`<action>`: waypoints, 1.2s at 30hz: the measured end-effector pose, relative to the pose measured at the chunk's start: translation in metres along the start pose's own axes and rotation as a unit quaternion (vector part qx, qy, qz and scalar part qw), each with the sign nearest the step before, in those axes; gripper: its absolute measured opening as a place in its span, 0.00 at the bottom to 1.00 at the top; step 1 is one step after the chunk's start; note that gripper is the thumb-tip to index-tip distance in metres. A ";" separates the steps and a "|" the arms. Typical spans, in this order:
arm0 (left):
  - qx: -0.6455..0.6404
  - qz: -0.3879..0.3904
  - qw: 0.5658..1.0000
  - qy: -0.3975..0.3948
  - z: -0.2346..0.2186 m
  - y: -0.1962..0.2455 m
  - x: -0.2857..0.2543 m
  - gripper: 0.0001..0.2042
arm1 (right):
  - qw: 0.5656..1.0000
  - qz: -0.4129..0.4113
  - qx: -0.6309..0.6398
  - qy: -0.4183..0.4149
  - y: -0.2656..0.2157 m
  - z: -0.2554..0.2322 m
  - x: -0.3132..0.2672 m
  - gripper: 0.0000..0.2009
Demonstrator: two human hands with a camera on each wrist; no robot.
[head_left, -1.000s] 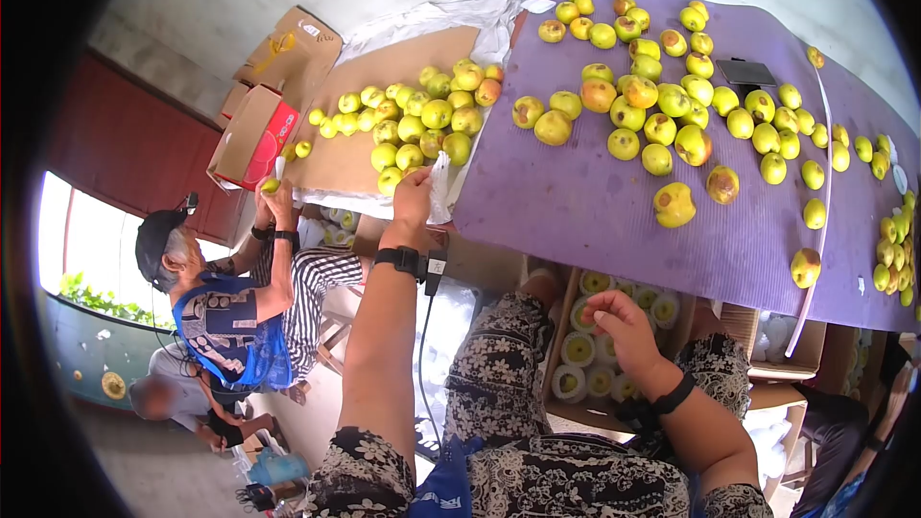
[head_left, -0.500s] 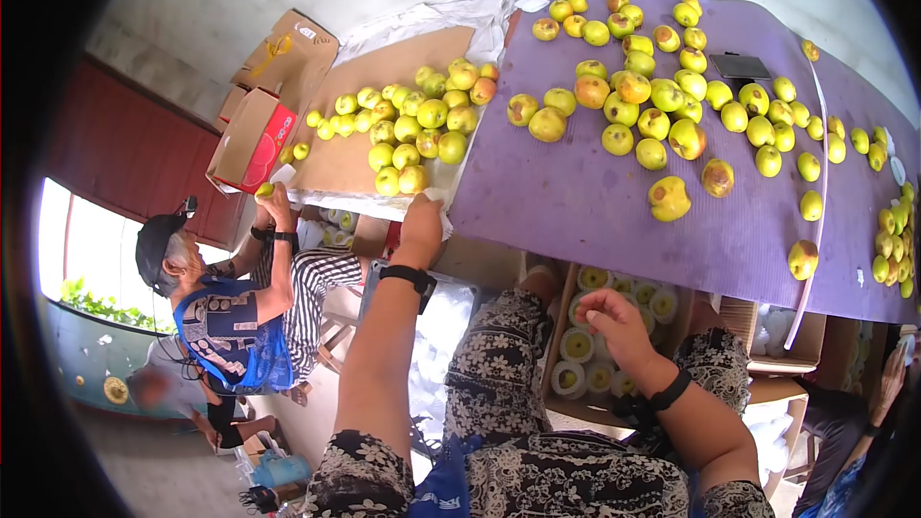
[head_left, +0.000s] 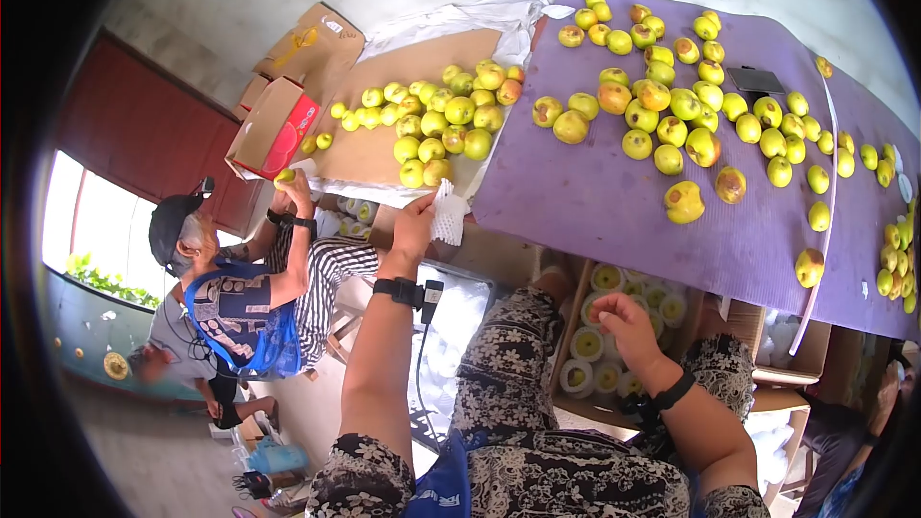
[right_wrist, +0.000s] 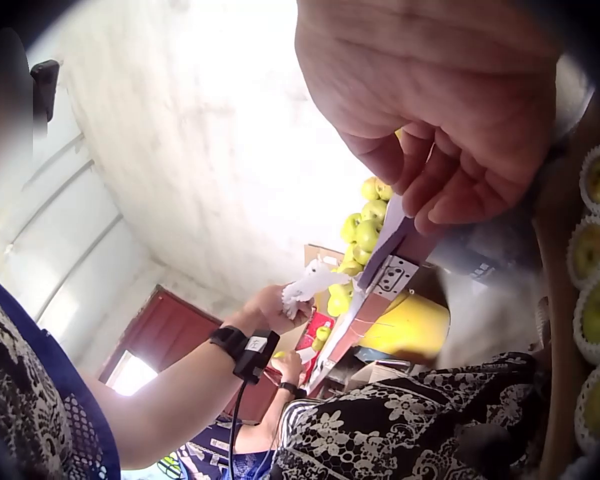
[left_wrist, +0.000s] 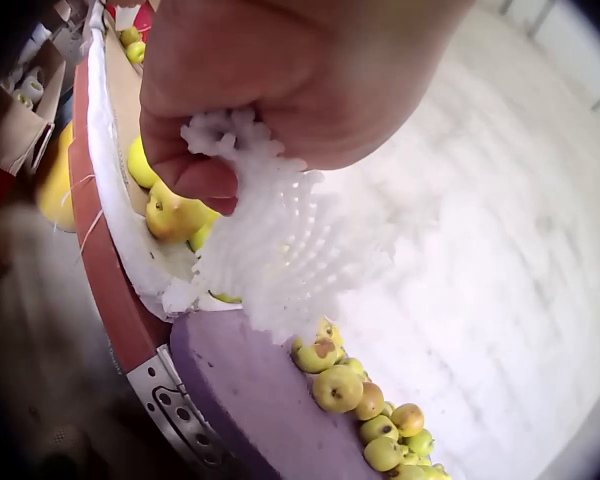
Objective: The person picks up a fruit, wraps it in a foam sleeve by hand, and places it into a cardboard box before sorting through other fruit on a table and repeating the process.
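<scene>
My left hand (head_left: 413, 228) pinches a white foam net sleeve (head_left: 448, 215) at the table's front edge, near the pile of yellow-green apples on cardboard. Close up in the left wrist view, the thumb and curled fingers of the left hand (left_wrist: 290, 80) grip one end of the net (left_wrist: 290, 240), which hangs down and looks empty. My right hand (head_left: 625, 324) hovers above an open box of net-wrapped apples (head_left: 606, 278), holding nothing. In the right wrist view the fingers of the right hand (right_wrist: 440, 120) are loosely bent.
Many blemished apples (head_left: 684, 202) lie on the purple mat (head_left: 576, 192), with a dark flat device (head_left: 755, 80) among them. A red and white carton (head_left: 288, 134) stands at the left. Beside it, a person in a black cap (head_left: 240, 297) holds an apple. Another person is behind.
My left hand moved down from the apples to the table edge and lifted slightly, with the net now hanging spread out. The right hand stayed nearly still. The head view shifted slightly.
</scene>
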State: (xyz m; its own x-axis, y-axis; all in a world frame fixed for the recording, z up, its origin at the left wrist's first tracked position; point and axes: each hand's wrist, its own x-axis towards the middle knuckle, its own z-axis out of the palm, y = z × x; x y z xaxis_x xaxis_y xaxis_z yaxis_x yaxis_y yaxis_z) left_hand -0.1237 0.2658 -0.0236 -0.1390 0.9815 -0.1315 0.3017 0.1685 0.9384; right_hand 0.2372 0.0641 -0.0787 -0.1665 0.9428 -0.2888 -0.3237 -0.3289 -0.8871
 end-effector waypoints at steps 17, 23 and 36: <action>0.687 0.289 0.650 0.147 -0.014 0.013 -0.008 0.15 | 1.000 0.002 0.012 -0.006 -0.002 -0.002 0.000 0.09; 0.575 0.246 0.770 0.123 0.028 -0.048 0.024 0.14 | 1.000 -0.007 -0.005 -0.007 0.004 -0.002 0.002 0.09; 0.530 0.198 0.818 -0.099 0.014 -0.086 -0.047 0.15 | 1.000 -0.011 0.000 -0.016 0.009 -0.003 0.002 0.08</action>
State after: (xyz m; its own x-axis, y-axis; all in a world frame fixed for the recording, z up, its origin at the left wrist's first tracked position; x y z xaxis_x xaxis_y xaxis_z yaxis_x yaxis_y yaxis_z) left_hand -0.1302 0.2066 -0.1025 0.2913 0.9561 -0.0326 0.9498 -0.2851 0.1287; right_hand 0.2368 0.0636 -0.0881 -0.1888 0.9476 -0.2578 -0.3279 -0.3083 -0.8930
